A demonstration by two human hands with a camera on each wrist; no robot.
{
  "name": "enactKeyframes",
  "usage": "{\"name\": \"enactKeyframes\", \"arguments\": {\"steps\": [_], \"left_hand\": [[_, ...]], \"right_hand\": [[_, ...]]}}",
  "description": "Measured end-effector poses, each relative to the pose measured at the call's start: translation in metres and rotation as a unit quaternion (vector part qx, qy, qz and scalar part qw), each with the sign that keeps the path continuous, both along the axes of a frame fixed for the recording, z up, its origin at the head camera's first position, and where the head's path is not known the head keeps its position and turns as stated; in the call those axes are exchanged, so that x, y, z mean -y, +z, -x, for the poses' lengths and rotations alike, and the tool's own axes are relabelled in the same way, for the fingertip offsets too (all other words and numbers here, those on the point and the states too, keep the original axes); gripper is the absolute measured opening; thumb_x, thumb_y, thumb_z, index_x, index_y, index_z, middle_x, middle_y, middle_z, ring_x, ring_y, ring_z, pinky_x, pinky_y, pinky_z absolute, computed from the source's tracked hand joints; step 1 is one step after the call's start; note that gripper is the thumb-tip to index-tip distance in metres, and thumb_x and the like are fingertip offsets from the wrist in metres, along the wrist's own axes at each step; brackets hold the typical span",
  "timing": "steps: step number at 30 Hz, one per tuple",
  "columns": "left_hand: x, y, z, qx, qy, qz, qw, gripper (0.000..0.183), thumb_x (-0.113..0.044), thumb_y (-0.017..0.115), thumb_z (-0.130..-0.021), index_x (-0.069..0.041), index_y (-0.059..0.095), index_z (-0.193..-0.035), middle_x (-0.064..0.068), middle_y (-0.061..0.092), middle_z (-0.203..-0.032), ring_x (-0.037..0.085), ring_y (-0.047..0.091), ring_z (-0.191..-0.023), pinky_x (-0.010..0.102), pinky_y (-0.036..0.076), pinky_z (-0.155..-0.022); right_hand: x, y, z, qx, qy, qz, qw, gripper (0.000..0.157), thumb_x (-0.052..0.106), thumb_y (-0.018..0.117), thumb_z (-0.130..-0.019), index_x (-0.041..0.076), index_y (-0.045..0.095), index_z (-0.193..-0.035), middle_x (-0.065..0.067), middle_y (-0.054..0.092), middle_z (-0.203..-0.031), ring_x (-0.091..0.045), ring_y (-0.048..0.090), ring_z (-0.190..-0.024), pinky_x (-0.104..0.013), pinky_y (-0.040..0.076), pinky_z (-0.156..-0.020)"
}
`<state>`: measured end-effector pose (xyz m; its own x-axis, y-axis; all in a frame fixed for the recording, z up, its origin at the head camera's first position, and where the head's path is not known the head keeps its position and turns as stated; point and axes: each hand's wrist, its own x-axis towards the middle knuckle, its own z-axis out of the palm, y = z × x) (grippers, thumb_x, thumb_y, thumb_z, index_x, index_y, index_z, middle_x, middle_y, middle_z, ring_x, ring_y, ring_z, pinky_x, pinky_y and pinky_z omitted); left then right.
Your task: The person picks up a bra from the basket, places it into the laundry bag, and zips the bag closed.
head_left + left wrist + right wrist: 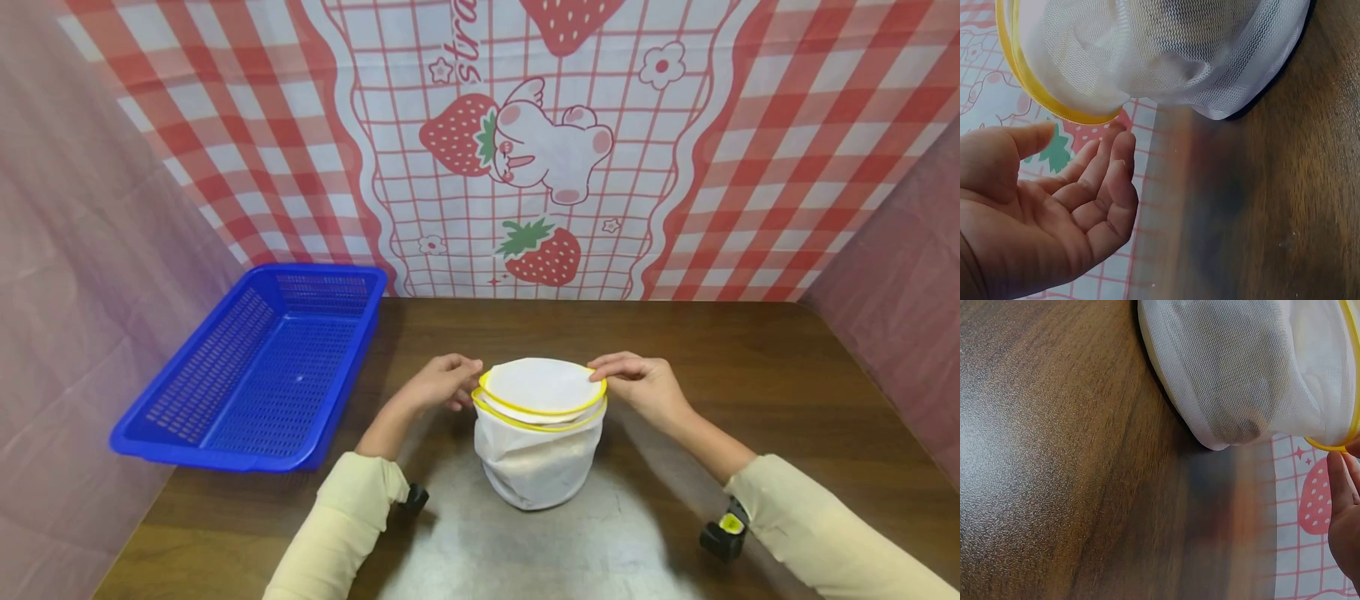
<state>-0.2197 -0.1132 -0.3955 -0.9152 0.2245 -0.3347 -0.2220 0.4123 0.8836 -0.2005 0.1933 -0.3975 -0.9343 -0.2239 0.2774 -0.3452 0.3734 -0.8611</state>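
Cream fabric sleeves [840, 521] reach in from the bottom corners, with small black devices [722, 542] at the wrists. Between the hands, at the centre of a brown wood-grain table [720, 350], stands a squat white mesh bag [536, 475], round like a drum. It is upright, its central axis running up and down, its flat base on the table and its round white top [543, 385] facing the ceiling; yellow edging rings both the top and the mouth beneath. Something darker shows through the mesh, too veiled to identify. The right hand [645, 387] pinches the yellow edge between thumb and fingers. The left hand [442, 382] is beside the opposite edge, fingers loosely bent and thumb apart, gripping nothing. To the left lies a blue rectangular plastic basket [277, 392]. Behind, a red-and-white strawberry-print cloth [697, 150] bears sideways red lettering reading "stra", cut off by the upper edge of view.
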Motion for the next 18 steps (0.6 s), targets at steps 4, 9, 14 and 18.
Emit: {"name": "enactKeyframes", "arguments": {"steps": [4, 9, 14, 18], "left_hand": [[-0.0026, -0.0004, 0.0009, 0.018, -0.011, 0.01, 0.9997, 0.054, -0.047, 0.046, -0.095, 0.0, 0.057, -0.118, 0.017, 0.068, -0.099, 0.017, 0.063, -0.064, 0.025, 0.049, -0.056], [-0.0058, 0.0027, 0.0004, 0.016, -0.023, 0.019, 0.9994, 0.046, -0.041, 0.057, -0.091, -0.002, 0.06, -0.114, 0.008, 0.065, -0.084, 0.013, 0.06, -0.061, 0.024, 0.048, -0.054], [-0.0075, 0.0053, 0.0002, 0.007, -0.038, 0.008, 0.9992, 0.034, -0.027, 0.062, -0.088, -0.003, 0.061, -0.113, 0.006, 0.065, -0.081, 0.013, 0.06, -0.062, 0.023, 0.047, -0.055], [-0.0077, 0.0053, 0.0009, -0.002, -0.043, -0.001, 0.9991, 0.032, -0.022, 0.063, -0.088, -0.003, 0.06, -0.114, 0.008, 0.068, -0.086, 0.013, 0.059, -0.062, 0.024, 0.046, -0.055]], "right_hand": [[0.0006, 0.0003, 0.0, -0.003, 0.003, 0.003, 1.0, 0.008, -0.002, 0.067, -0.082, -0.003, 0.073, -0.086, -0.022, 0.067, -0.099, 0.007, 0.058, -0.088, -0.014, 0.05, -0.067], [-0.0001, -0.0005, -0.0006, -0.012, 0.013, 0.008, 1.0, 0.007, -0.003, 0.066, -0.082, -0.004, 0.073, -0.084, -0.024, 0.067, -0.097, 0.006, 0.058, -0.088, -0.014, 0.049, -0.065], [-0.0022, -0.0006, -0.0017, -0.013, 0.016, 0.02, 1.0, 0.012, -0.004, 0.06, -0.086, -0.005, 0.072, -0.082, -0.016, 0.069, -0.094, 0.006, 0.058, -0.088, -0.013, 0.049, -0.068], [-0.0009, 0.0004, -0.0015, 0.008, 0.02, 0.057, 0.998, 0.018, -0.006, 0.051, -0.089, -0.011, 0.068, -0.084, 0.003, 0.07, -0.088, 0.004, 0.061, -0.084, -0.017, 0.053, -0.069]]}}
